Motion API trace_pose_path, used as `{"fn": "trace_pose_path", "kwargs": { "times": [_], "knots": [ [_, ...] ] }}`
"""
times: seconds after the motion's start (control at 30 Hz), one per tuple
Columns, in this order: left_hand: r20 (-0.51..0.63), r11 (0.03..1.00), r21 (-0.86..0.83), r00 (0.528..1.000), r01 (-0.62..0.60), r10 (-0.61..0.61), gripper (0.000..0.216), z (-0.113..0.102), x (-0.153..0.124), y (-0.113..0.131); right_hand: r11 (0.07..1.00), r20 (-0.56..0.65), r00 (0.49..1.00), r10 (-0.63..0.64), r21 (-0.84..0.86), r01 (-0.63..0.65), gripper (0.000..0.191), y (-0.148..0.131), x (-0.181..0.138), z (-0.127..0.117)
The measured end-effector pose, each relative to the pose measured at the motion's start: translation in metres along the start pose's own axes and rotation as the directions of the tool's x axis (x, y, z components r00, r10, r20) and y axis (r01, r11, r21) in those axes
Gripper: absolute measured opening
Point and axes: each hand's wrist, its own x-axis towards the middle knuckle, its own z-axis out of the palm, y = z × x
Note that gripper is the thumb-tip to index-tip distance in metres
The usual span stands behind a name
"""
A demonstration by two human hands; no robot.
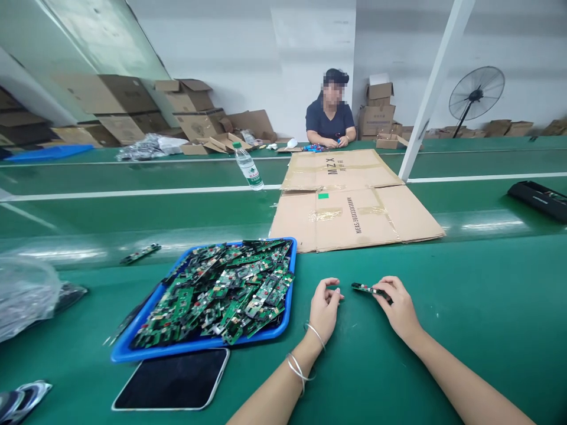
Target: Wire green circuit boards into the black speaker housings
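Observation:
Between the thumb and fingers of my right hand (397, 304) is a narrow green circuit board (365, 288) with dark parts on it, held just above the green work surface. Its free end points left, toward my left hand (325, 307). That hand is empty, with loosely curled fingers and a small gap between thumb and forefinger; it does not touch the board. To its left stands a blue tray (290, 307) heaped with similar circuit boards (225, 289). Bracelets circle my left wrist.
A phone (170, 381) lies before the tray. Flattened cardboard (349, 203) spans the bench's middle, beside a water bottle (248, 168). One loose board (140, 254) lies behind the tray. Plastic bags (31, 295) are left, a black device (538, 199) right. Opposite sits a person (330, 121).

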Motion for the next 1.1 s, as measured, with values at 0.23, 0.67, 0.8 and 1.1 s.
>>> {"fn": "trace_pose_path", "kwargs": {
  "times": [0.23,0.67,0.8,1.1],
  "knots": [
    [0.010,1.000,0.010,1.000,-0.002,0.002,0.026,0.000,0.000,-0.001,0.992,0.043,0.999,-0.032,0.120,0.026,0.021,-0.005,0.000,-0.001],
    [0.012,1.000,0.018,1.000,-0.019,0.019,0.023,0.000,0.001,-0.001,0.986,0.097,0.987,-0.125,0.120,0.113,0.012,-0.007,0.000,-0.001],
    [0.008,0.999,0.021,1.000,-0.029,0.029,0.021,0.000,0.001,-0.001,0.971,0.091,0.977,-0.191,0.163,0.175,0.009,-0.012,-0.002,-0.001],
    [0.021,0.998,0.056,0.999,-0.043,0.041,0.019,-0.001,0.000,-0.003,0.995,-0.077,0.993,-0.091,0.029,0.094,0.010,-0.005,0.001,-0.003]
  ]
}}
